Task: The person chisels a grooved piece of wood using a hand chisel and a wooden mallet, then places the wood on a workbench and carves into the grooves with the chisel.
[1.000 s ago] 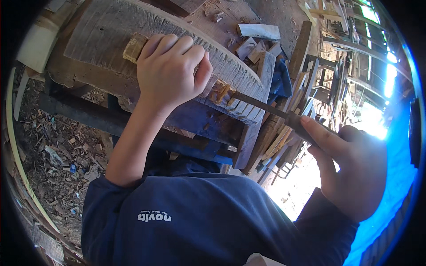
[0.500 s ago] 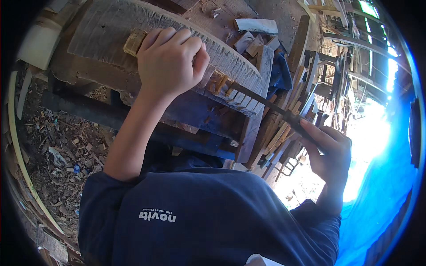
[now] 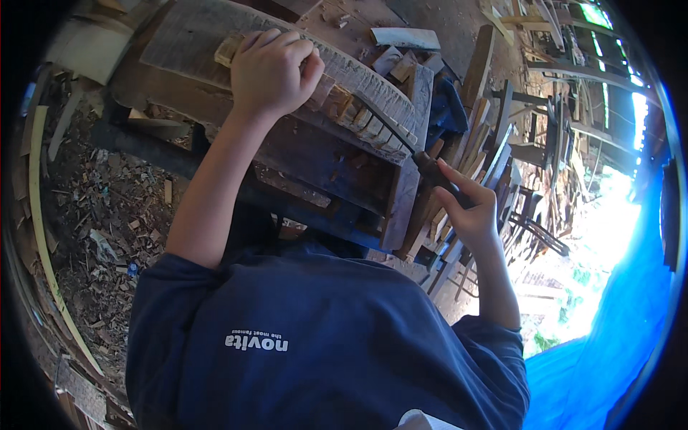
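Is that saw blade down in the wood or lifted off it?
In: the blade runs into a slot in the wood, handle in the right hand.

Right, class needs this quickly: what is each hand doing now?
Left hand: closed over a small wooden block on the workbench.
Right hand: closed, holding a dark-handled tool.
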`<state>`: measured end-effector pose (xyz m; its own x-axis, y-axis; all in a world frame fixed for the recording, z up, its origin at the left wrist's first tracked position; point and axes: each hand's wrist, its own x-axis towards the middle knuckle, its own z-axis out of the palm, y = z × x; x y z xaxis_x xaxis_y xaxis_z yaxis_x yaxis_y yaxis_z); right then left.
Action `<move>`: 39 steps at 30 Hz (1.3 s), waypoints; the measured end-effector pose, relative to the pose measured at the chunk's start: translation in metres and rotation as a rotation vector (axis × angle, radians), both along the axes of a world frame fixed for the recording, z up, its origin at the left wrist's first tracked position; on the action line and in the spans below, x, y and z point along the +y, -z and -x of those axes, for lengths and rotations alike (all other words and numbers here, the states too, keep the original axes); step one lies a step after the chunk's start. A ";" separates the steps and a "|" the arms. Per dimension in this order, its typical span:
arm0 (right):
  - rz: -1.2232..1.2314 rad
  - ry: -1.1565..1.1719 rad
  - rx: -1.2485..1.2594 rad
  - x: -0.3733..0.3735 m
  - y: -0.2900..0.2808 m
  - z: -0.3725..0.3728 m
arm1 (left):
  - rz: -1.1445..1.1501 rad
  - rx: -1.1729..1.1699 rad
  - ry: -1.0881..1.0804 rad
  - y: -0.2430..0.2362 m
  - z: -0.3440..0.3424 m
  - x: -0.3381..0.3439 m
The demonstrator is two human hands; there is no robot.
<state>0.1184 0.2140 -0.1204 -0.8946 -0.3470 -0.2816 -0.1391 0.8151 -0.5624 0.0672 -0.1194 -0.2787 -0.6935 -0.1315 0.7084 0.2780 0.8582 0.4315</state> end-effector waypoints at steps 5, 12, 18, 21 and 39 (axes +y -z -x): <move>-0.094 0.007 -0.015 0.001 -0.031 0.011 | 0.012 -0.022 0.008 -0.001 -0.004 0.002; -0.368 -0.254 0.160 -0.030 -0.093 0.036 | -0.002 -0.021 -0.004 -0.002 -0.005 0.000; -0.459 -0.340 0.186 -0.061 -0.110 0.043 | -0.021 -0.017 -0.002 -0.003 -0.006 0.001; -0.501 -0.405 0.207 -0.071 -0.113 0.047 | -0.028 -0.037 -0.001 -0.002 -0.008 0.000; 0.152 0.264 -0.254 -0.035 0.011 -0.030 | 0.011 -0.074 0.024 -0.010 -0.003 0.000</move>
